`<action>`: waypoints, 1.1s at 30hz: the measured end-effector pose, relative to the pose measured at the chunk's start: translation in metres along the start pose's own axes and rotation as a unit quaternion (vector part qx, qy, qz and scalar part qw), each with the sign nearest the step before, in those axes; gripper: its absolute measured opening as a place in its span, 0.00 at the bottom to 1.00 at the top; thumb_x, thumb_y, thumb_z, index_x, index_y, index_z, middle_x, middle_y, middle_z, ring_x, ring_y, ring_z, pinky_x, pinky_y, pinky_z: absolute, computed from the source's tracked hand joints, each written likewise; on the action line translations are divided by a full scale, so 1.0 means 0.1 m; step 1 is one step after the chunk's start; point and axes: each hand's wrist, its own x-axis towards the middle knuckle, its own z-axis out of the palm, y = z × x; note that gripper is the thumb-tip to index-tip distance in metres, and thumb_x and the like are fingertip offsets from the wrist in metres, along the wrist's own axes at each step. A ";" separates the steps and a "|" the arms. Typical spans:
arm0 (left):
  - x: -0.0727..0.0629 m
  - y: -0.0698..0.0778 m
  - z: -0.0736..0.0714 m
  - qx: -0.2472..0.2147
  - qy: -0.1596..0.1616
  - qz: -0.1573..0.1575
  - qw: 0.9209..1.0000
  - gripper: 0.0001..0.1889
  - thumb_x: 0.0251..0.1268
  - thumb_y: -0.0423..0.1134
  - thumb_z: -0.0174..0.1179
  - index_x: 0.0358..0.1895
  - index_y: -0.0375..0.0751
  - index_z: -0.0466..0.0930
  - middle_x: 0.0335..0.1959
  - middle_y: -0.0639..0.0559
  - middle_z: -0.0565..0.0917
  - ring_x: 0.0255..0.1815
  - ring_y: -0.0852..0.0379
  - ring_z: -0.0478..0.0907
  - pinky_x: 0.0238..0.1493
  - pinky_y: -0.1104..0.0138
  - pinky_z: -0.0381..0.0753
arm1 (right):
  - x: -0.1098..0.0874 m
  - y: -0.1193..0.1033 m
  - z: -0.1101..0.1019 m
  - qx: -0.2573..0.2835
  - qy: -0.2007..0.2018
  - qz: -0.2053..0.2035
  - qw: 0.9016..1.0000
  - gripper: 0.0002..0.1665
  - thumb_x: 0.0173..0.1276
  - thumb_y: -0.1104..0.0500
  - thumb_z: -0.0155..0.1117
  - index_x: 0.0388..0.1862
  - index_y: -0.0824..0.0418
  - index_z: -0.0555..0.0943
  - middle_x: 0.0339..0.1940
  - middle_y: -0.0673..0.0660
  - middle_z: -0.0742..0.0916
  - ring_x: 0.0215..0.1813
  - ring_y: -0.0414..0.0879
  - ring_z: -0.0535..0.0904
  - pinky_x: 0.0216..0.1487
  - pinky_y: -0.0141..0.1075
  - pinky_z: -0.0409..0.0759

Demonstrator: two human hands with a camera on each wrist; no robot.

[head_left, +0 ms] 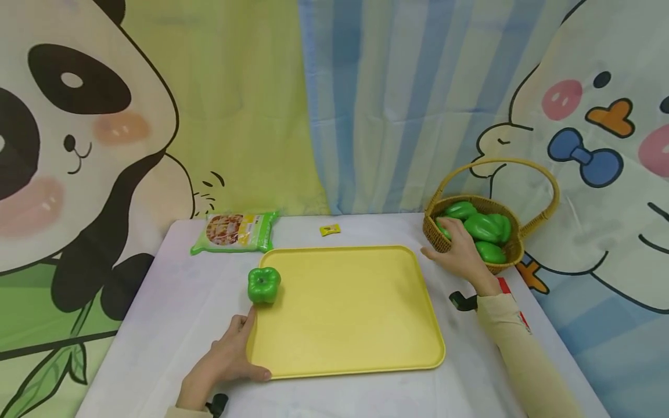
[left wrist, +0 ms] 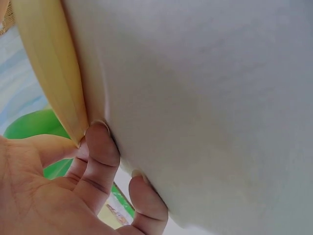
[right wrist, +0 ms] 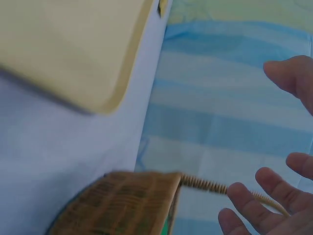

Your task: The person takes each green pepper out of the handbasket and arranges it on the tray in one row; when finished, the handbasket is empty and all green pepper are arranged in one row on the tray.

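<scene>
A yellow tray lies on the table. My left hand grips its front left corner, thumb at the front edge and fingers along the left side; in the left wrist view the fingertips meet the tray's edge. Just beyond those fingers a green bell pepper sits over the tray's left rim. My right hand is at the near left side of a wicker basket holding several green peppers. In the right wrist view its fingers are spread, with nothing between them.
A green and white food packet lies behind the tray at the left, and a small yellow wrapped piece at the back middle. The basket's tall handle arches over it. Something red shows beneath my right sleeve. A printed curtain hangs behind.
</scene>
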 end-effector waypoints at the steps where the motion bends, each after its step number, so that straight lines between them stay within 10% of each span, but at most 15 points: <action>1: -0.01 0.00 0.00 -0.002 0.001 0.000 1.000 0.82 0.20 0.69 0.83 0.82 0.42 0.41 0.65 0.42 0.66 0.53 0.48 0.75 0.51 0.43 0.75 | -0.01 0.05 -0.03 -0.002 0.004 0.004 1.000 0.49 0.61 0.50 0.76 0.73 0.68 0.64 0.70 0.70 0.69 0.68 0.67 0.67 0.62 0.66 0.68; 14: -0.02 -0.01 0.00 0.000 0.006 0.009 1.000 0.81 0.21 0.69 0.82 0.82 0.41 0.41 0.64 0.42 0.67 0.54 0.50 0.74 0.52 0.42 0.75 | 0.04 0.64 -0.37 -0.060 -0.006 0.080 0.995 0.55 0.64 0.40 0.71 0.76 0.71 0.59 0.72 0.75 0.66 0.70 0.74 0.62 0.66 0.71 0.62; 33: -0.01 -0.01 0.00 -0.002 0.013 0.011 1.000 0.82 0.20 0.67 0.84 0.82 0.41 0.41 0.61 0.44 0.67 0.51 0.53 0.73 0.45 0.47 0.74 | 0.36 0.90 -0.47 -0.071 -0.046 0.128 0.988 0.59 0.67 0.36 0.66 0.78 0.73 0.53 0.76 0.79 0.59 0.75 0.77 0.52 0.68 0.73 0.56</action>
